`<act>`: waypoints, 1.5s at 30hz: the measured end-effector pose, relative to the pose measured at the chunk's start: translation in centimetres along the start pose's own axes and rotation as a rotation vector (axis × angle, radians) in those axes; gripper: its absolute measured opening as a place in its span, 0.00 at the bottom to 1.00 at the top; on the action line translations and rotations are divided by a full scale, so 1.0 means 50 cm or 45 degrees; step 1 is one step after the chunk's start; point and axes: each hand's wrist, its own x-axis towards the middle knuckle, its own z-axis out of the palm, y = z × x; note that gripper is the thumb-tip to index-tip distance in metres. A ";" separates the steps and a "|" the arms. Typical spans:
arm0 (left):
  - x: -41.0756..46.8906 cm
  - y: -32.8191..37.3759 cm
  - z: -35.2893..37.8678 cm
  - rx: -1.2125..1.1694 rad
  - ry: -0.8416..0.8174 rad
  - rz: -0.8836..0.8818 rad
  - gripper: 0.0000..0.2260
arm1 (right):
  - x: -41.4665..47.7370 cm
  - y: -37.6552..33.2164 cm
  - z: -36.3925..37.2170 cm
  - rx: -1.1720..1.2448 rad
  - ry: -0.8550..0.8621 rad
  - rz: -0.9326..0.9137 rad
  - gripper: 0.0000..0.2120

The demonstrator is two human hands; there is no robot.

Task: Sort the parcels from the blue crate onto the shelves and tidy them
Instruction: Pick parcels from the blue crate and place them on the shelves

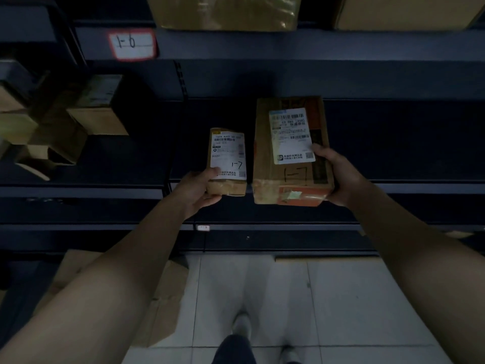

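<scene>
2 parcels are in hand in front of the dark metal shelving. The left hand (pixel 195 190) grips the small brown cardboard parcel with a white label (pixel 227 158) at its near end, thumb on top. The right hand (pixel 333 174) grasps the larger brown cardboard box with orange print (pixel 291 153) by its near right corner. Both parcels have 1-7 written on them and sit side by side, just apart, above the shelf's front edge (pixel 393 185). I cannot tell if they rest on it.

The main risk is misfiling. The red-bordered white tag (pixel 132 43) on the edge above reads 1-6, and the dim light makes tags hard to read. The larger box, held 1-handed at a corner, could also twist loose. The blue crate is out of view.
</scene>
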 end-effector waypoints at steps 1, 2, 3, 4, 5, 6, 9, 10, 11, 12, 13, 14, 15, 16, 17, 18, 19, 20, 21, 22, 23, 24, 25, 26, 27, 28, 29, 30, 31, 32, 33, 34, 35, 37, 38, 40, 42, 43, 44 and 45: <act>0.003 -0.004 -0.001 -0.008 0.011 -0.002 0.15 | 0.003 0.001 -0.002 0.010 -0.007 0.002 0.14; 0.006 -0.007 -0.002 -0.016 0.018 -0.001 0.15 | 0.004 0.001 -0.004 0.016 -0.010 0.005 0.15; 0.009 -0.010 -0.004 -0.028 0.020 0.004 0.14 | 0.006 0.001 -0.006 0.012 -0.014 0.006 0.15; 0.011 -0.012 -0.005 -0.038 0.018 0.011 0.12 | 0.009 0.001 -0.008 0.002 -0.013 0.005 0.16; 0.013 -0.013 -0.006 -0.047 0.021 0.017 0.11 | 0.011 0.001 -0.010 -0.015 -0.008 0.003 0.16; 0.016 -0.015 -0.007 -0.052 0.031 0.020 0.11 | 0.013 0.001 -0.010 -0.031 -0.001 0.001 0.16; 0.022 -0.016 -0.005 -0.060 0.079 0.028 0.15 | 0.019 -0.002 -0.010 -0.063 0.027 -0.013 0.14; 0.024 -0.016 -0.004 -0.069 0.090 0.033 0.16 | 0.021 -0.003 -0.010 -0.059 0.039 -0.012 0.14; 0.026 -0.016 -0.002 -0.081 0.098 0.036 0.16 | 0.022 -0.004 -0.009 -0.053 0.053 -0.005 0.14; 0.028 -0.016 -0.001 -0.093 0.105 0.039 0.16 | 0.024 -0.005 -0.009 -0.054 0.069 0.002 0.13; 0.029 -0.017 0.000 -0.101 0.114 0.045 0.15 | 0.026 -0.005 -0.009 -0.063 0.082 0.008 0.14; 0.030 -0.017 0.001 -0.104 0.123 0.053 0.15 | 0.028 -0.006 -0.009 -0.070 0.092 0.013 0.14; 0.031 -0.017 0.002 -0.104 0.134 0.061 0.14 | 0.029 -0.006 -0.008 -0.077 0.100 0.018 0.15; 0.032 -0.017 0.003 -0.105 0.142 0.067 0.14 | 0.031 -0.007 -0.009 -0.088 0.114 0.020 0.15; 0.033 -0.017 0.004 -0.107 0.144 0.070 0.14 | 0.033 -0.008 -0.009 -0.100 0.123 0.021 0.16; 0.033 -0.016 0.006 -0.110 0.143 0.072 0.13 | 0.034 -0.009 -0.009 -0.117 0.129 0.024 0.16; 0.033 -0.016 0.007 -0.118 0.145 0.072 0.12 | 0.035 -0.010 -0.008 -0.135 0.134 0.029 0.17; 0.033 -0.015 0.009 -0.127 0.149 0.072 0.10 | 0.035 -0.011 -0.008 -0.147 0.134 0.031 0.18; 0.033 -0.014 0.010 -0.135 0.155 0.072 0.09 | 0.037 -0.012 -0.008 -0.154 0.131 0.034 0.18; 0.033 -0.013 0.011 -0.137 0.161 0.072 0.09 | 0.039 -0.013 -0.009 -0.157 0.131 0.038 0.19; 0.034 -0.012 0.011 -0.137 0.169 0.074 0.09 | 0.041 -0.015 -0.010 -0.161 0.130 0.041 0.20; 0.035 -0.011 0.011 -0.139 0.178 0.075 0.09 | 0.044 -0.017 -0.009 -0.171 0.136 0.047 0.21; 0.036 -0.010 0.011 -0.142 0.187 0.074 0.09 | 0.045 -0.019 -0.007 -0.178 0.148 0.055 0.22; 0.036 -0.009 0.011 -0.146 0.196 0.074 0.10 | 0.047 -0.020 -0.006 -0.180 0.168 0.060 0.22; 0.036 -0.008 0.012 -0.150 0.202 0.073 0.11 | 0.050 -0.021 -0.004 -0.171 0.199 0.062 0.22; 0.035 -0.008 0.013 -0.155 0.208 0.072 0.13 | 0.051 -0.022 -0.001 -0.161 0.234 0.051 0.22; 0.034 -0.008 0.014 -0.160 0.211 0.073 0.13 | 0.052 -0.024 0.003 -0.158 0.267 0.026 0.21; 0.033 -0.008 0.015 -0.164 0.208 0.075 0.13 | 0.052 -0.026 0.005 -0.157 0.303 -0.008 0.19; 0.031 -0.009 0.016 -0.166 0.197 0.079 0.11 | 0.052 -0.028 0.008 -0.156 0.323 -0.043 0.18; 0.029 -0.008 0.018 -0.169 0.186 0.085 0.10 | 0.050 -0.031 0.010 -0.159 0.333 -0.074 0.17; 0.027 -0.009 0.020 -0.172 0.177 0.090 0.09 | 0.047 -0.035 0.013 -0.165 0.341 -0.101 0.17; 0.024 -0.009 0.022 -0.171 0.169 0.093 0.09 | 0.043 -0.038 0.016 -0.173 0.365 -0.123 0.16; 0.023 -0.010 0.023 -0.161 0.168 0.096 0.10 | 0.041 -0.041 0.016 -0.182 0.408 -0.145 0.16; 0.019 -0.010 0.024 -0.114 0.175 0.100 0.11 | 0.037 -0.046 0.015 -0.222 0.518 -0.190 0.19; 0.017 -0.010 0.024 -0.078 0.192 0.095 0.12 | 0.034 -0.047 0.016 -0.252 0.570 -0.212 0.22; 0.012 -0.010 0.025 0.013 0.263 0.088 0.13 | 0.025 -0.050 0.016 -0.332 0.657 -0.267 0.22; 0.004 -0.011 0.026 0.108 0.344 0.129 0.14 | 0.006 -0.050 0.022 -0.451 0.678 -0.342 0.12; -0.002 -0.010 0.028 0.160 0.380 0.163 0.16 | -0.004 -0.050 0.025 -0.516 0.681 -0.384 0.09; -0.007 -0.008 0.031 0.214 0.418 0.195 0.19 | -0.015 -0.051 0.028 -0.571 0.674 -0.432 0.07; -0.014 -0.005 0.033 0.269 0.461 0.225 0.22 | -0.025 -0.051 0.031 -0.617 0.654 -0.482 0.07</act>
